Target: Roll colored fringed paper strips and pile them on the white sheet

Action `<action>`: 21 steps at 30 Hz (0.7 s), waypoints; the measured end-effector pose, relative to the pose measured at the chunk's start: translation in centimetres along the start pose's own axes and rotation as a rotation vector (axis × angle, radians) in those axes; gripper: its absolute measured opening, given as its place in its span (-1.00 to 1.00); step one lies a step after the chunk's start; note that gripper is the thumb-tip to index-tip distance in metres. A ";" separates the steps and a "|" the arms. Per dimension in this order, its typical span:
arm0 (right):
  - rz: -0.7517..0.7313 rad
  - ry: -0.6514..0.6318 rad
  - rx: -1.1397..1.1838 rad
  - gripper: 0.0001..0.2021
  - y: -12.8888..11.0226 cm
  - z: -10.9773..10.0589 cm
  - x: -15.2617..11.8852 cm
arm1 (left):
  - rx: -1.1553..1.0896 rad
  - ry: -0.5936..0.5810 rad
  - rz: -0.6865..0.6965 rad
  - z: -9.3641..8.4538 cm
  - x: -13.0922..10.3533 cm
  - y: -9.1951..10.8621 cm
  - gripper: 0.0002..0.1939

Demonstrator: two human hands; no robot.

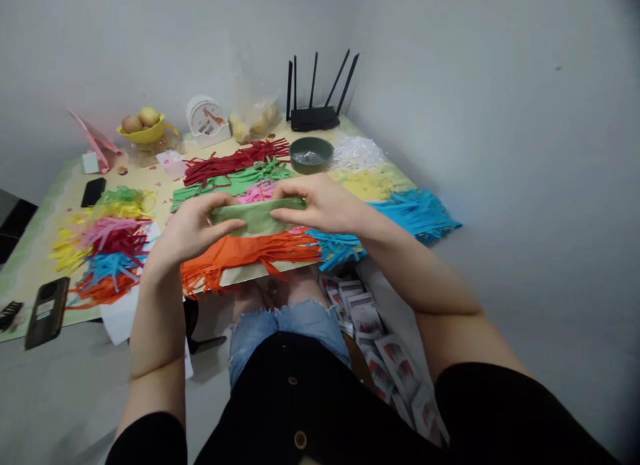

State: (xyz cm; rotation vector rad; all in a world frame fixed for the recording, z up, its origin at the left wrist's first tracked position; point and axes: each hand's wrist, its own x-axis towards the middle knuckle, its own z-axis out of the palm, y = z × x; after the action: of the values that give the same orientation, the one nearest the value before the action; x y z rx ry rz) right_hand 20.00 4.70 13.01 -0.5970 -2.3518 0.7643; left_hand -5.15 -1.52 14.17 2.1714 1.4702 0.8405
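Observation:
A flat strip of light green material (257, 217), fabric or paper, is stretched level between my hands above the table edge. My left hand (197, 226) pinches its left end between thumb and fingers. Its right part is gripped by my right hand (313, 201), with the thumb on the near face. Just below lies a bundle of orange strips (250, 253), and behind it a partly hidden pink bundle (257, 191). Farther back are green strips (235, 181) and dark red strips (233, 161). Blue strips (415, 213) spread out beyond my right wrist.
Mixed coloured strips (113, 251) lie at the left, near a phone (47, 313) and a black hair clip (10, 313). At the back stand a yellow fruit bowl (143, 133), a dark green bowl (311, 155) and a black router (314, 118). Printed packets (395, 365) are piled below right.

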 end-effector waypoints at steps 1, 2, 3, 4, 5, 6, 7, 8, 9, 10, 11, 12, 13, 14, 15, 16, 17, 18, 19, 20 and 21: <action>-0.002 0.010 0.023 -0.86 -0.1 0.0 0.0 | -0.053 0.018 -0.008 0.1 0.0 0.1 -0.73; 0.002 0.023 0.041 -0.86 -0.1 0.0 -0.1 | -0.111 0.029 -0.023 0.2 -0.1 0.2 -0.70; 0.011 0.043 0.055 -0.86 -0.1 0.0 -0.1 | -0.172 0.043 -0.041 0.3 -0.2 0.3 -0.67; 0.019 0.068 0.066 -0.85 -0.2 0.0 -0.1 | -0.233 0.068 -0.060 0.4 -0.3 0.4 -0.67; 0.025 0.098 0.081 -0.85 -0.2 0.0 -0.2 | -0.292 0.104 -0.078 0.6 -0.4 0.3 -0.69; 0.029 0.133 0.100 -0.84 -0.2 0.1 -0.2 | -0.346 0.144 -0.095 0.7 -0.6 0.3 -0.72; 0.030 0.172 0.125 -0.84 -0.2 0.3 -0.2 | -0.397 0.188 -0.107 0.9 -0.8 0.2 -0.74; 0.026 0.206 0.156 -0.83 -0.3 0.4 -0.3 | -0.443 0.227 -0.114 1.0 -1.0 0.0 -0.76; 0.020 0.230 0.191 -0.83 -0.3 0.5 -0.3 | -0.486 0.260 -0.114 1.2 -1.1 -0.2 -0.76; 0.012 0.244 0.226 -0.83 -0.3 0.7 -0.4 | -0.527 0.284 -0.111 1.3 -1.3 -0.4 -0.77; 0.000 0.250 0.259 -0.82 -0.2 0.8 -0.5 | -0.565 0.301 -0.104 1.4 -1.4 -0.6 -0.78; -0.016 0.252 0.287 -0.81 -0.2 0.9 -0.6 | -0.597 0.309 -0.096 1.5 -1.5 -0.7 -0.80; -0.032 0.253 0.307 -0.80 -0.2 1.0 -0.6 | -0.619 0.312 -0.085 1.5 -1.6 -0.8 -0.82; -0.048 0.253 0.317 -0.79 -0.1 1.1 -0.6 | -0.635 0.314 -0.069 1.6 -1.6 -0.8 -0.84; -0.064 0.253 0.320 -0.78 0.0 1.1 -0.6 | -0.645 0.319 -0.053 1.6 -1.7 -0.8 -0.85; -0.078 0.253 0.315 -0.78 0.0 1.1 -0.6 | -0.648 0.321 -0.044 1.6 -1.7 -0.8 -0.87; -0.092 0.251 0.306 -0.79 0.1 1.1 -0.6 | -0.650 0.327 -0.037 1.7 -1.7 -0.7 -0.88; -0.105 0.248 0.294 -0.79 0.1 1.1 -0.6 | -0.651 0.336 -0.038 1.7 -1.8 -0.6 -0.90; -0.116 0.242 0.280 -0.78 0.1 1.0 -0.5 | -0.644 0.346 -0.044 1.7 -1.8 -0.5 -0.90; -0.127 0.236 0.262 -0.78 0.1 1.0 -0.5 | -0.628 0.356 -0.051 1.8 -1.8 -0.5 -0.91; -0.138 0.229 0.240 -0.78 0.1 0.9 -0.5 | -0.609 0.359 -0.054 1.8 -1.8 -0.4 -0.90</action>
State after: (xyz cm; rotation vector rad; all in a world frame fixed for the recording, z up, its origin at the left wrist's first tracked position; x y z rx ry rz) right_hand 19.83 4.12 12.14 -0.3924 -2.0315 0.8518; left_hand -4.74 -2.96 12.12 1.5756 1.1957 1.4875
